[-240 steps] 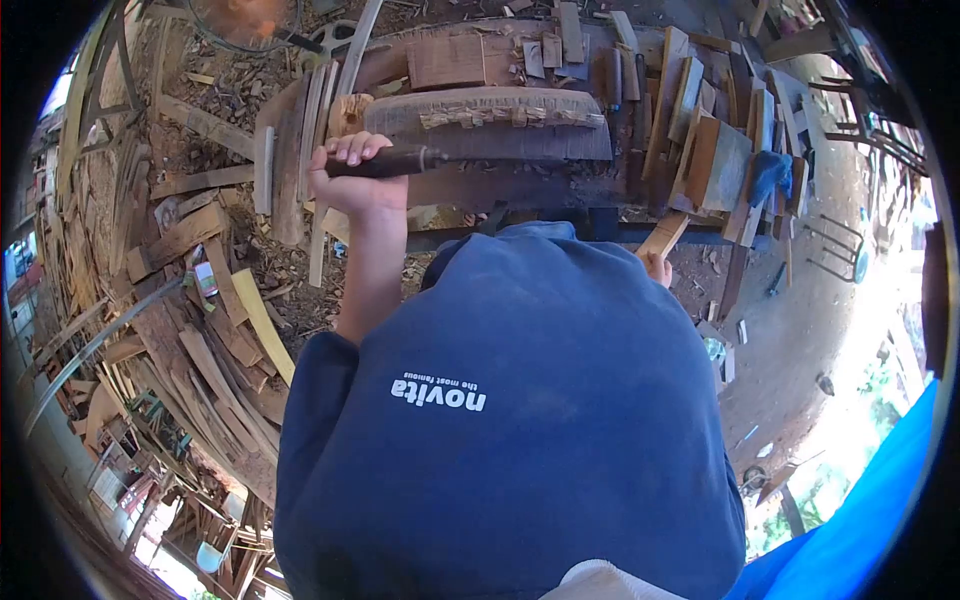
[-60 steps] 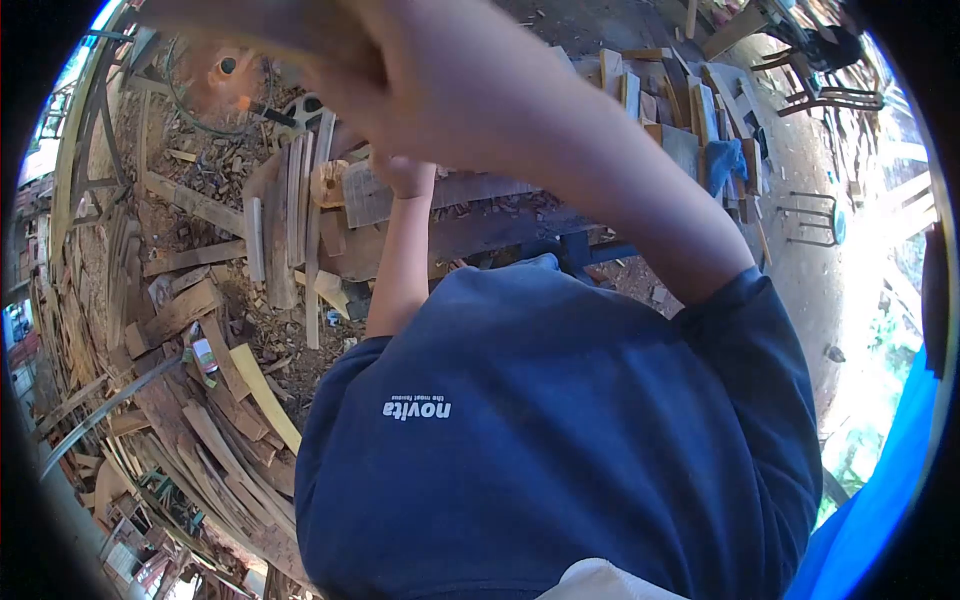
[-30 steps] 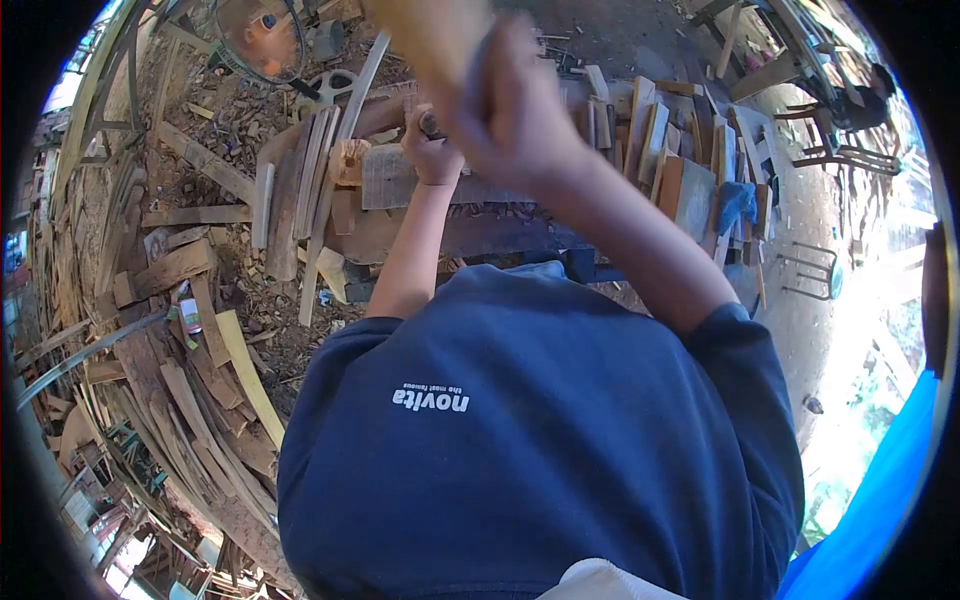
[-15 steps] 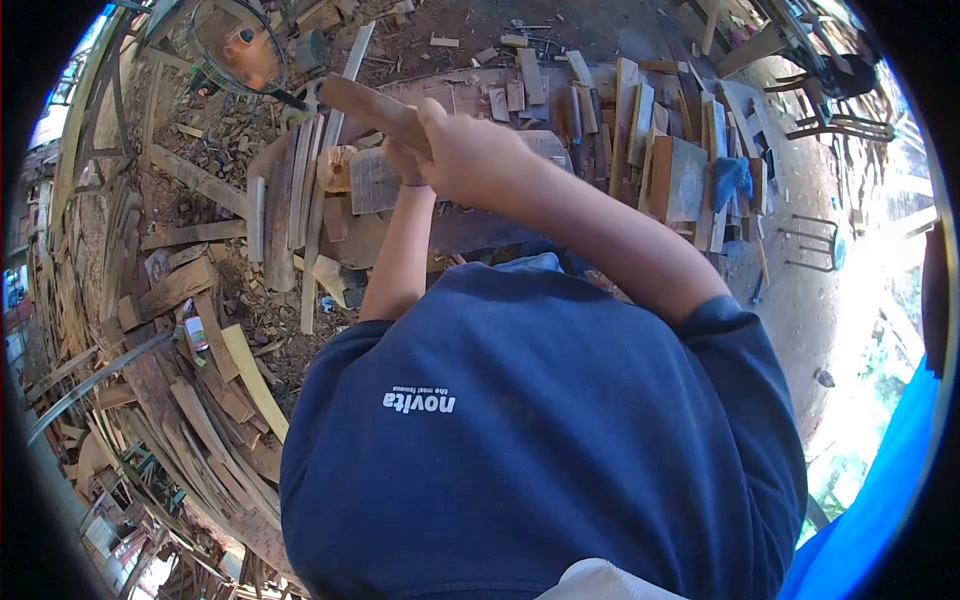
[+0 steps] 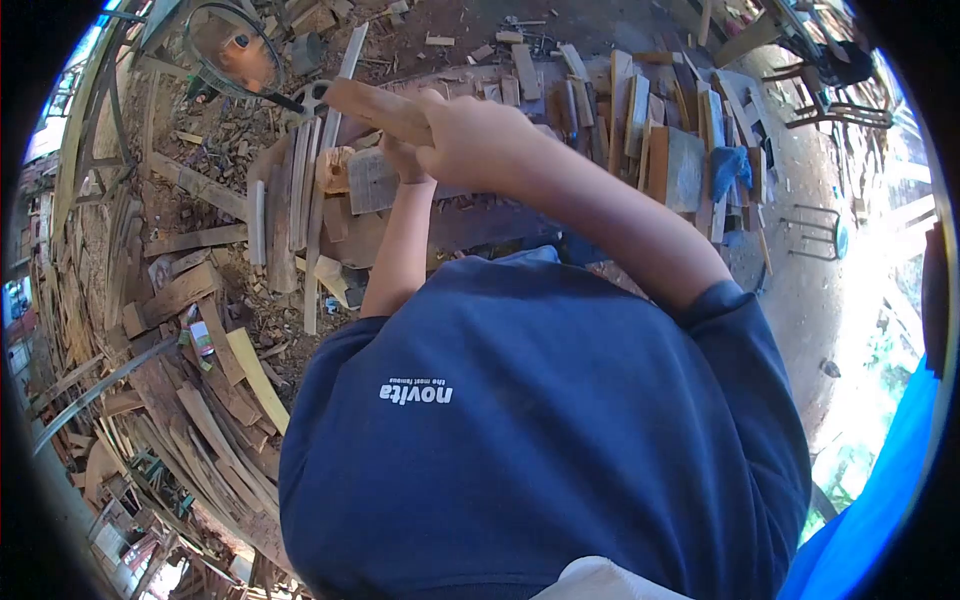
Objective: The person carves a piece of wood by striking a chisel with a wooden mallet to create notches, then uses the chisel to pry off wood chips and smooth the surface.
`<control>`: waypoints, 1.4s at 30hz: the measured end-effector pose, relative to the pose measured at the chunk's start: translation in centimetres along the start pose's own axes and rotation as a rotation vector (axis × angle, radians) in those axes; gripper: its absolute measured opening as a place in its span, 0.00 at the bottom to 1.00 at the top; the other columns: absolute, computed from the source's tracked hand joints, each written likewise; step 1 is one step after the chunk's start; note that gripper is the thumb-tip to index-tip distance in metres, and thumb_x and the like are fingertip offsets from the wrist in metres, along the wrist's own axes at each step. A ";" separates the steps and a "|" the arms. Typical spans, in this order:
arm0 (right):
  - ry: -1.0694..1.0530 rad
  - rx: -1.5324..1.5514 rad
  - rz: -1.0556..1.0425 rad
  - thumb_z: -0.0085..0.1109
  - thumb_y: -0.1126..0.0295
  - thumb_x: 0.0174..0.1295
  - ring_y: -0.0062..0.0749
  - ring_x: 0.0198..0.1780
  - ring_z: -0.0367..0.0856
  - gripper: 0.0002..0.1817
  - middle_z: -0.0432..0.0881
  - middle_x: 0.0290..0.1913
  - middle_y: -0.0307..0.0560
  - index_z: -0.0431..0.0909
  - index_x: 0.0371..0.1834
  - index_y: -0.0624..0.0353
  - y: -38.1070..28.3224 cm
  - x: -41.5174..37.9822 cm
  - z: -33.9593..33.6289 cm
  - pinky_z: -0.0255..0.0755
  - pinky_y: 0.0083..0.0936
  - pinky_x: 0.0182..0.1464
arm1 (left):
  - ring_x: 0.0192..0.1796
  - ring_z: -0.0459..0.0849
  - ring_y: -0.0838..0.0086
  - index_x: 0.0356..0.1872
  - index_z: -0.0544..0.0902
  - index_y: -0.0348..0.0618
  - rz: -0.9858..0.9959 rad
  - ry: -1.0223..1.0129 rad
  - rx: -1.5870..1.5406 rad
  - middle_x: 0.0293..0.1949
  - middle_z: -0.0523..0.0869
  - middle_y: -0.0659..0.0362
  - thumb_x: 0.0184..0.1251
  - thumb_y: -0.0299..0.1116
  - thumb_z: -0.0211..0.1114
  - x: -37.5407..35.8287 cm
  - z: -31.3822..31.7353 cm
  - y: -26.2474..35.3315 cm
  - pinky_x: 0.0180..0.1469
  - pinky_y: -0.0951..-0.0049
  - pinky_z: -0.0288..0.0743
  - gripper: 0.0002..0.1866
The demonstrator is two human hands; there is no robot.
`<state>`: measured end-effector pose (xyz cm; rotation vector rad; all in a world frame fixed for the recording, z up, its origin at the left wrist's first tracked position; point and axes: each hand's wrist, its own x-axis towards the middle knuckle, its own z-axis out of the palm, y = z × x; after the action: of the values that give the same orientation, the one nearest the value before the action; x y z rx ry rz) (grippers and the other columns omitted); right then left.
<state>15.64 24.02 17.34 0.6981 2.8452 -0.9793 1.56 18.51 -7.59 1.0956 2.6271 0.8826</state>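
Note:
A short brown wooden board point(image 5: 376, 110) is held up in front of me, above the workbench. My right hand point(image 5: 470, 138) is closed round its near end. Below it, my left hand point(image 5: 405, 162) is mostly hidden behind the board and the right hand; its fingers seem to be against the underside, but I cannot make out their grip. Under the hands lies a grey weathered wood block point(image 5: 374, 182), with a yellowish wood block point(image 5: 334, 170) at its left.
Stacked wood offcuts and a blue cloth point(image 5: 731, 172) lie on the bench's right side. Long strips point(image 5: 303, 185) stand at its left. A round-framed racket-like object point(image 5: 237, 50) is at upper left. Scrap wood point(image 5: 215, 430) piles up lower left. A stool point(image 5: 815, 232) stands right.
The board has turned slightly in my hands, so its lighter edge face shows more. My right hand has shifted a little, and the view has moved slightly.

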 end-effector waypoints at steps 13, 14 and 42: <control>-0.045 0.071 -0.041 0.61 0.56 0.61 0.61 0.45 0.84 0.33 0.83 0.41 0.69 0.65 0.63 0.67 -0.4 -1.3 0.8 0.78 0.45 0.47 | 0.53 0.79 0.64 0.56 0.74 0.42 -0.034 0.054 0.172 0.48 0.80 0.54 0.73 0.46 0.51 -0.1 -2.8 2.9 0.60 0.64 0.71 0.21; -0.032 0.075 -0.067 0.61 0.56 0.61 0.62 0.44 0.84 0.34 0.84 0.41 0.69 0.65 0.64 0.68 -0.8 -1.4 -0.1 0.78 0.46 0.47 | 0.49 0.80 0.65 0.53 0.75 0.42 0.023 0.161 0.029 0.44 0.80 0.55 0.70 0.45 0.56 -0.5 -2.8 3.1 0.56 0.65 0.72 0.19; 0.048 -0.189 -0.100 0.57 0.53 0.64 0.59 0.43 0.86 0.22 0.85 0.38 0.63 0.71 0.50 0.60 -0.6 -1.0 -4.9 0.77 0.52 0.45 | 0.29 0.85 0.62 0.36 0.82 0.44 0.266 0.658 -0.580 0.29 0.86 0.54 0.51 0.31 0.75 -1.0 -3.0 4.0 0.37 0.65 0.79 0.12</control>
<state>16.70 26.12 21.78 0.5730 2.9884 -0.6997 3.62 18.71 -2.91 1.1246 2.3676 2.2073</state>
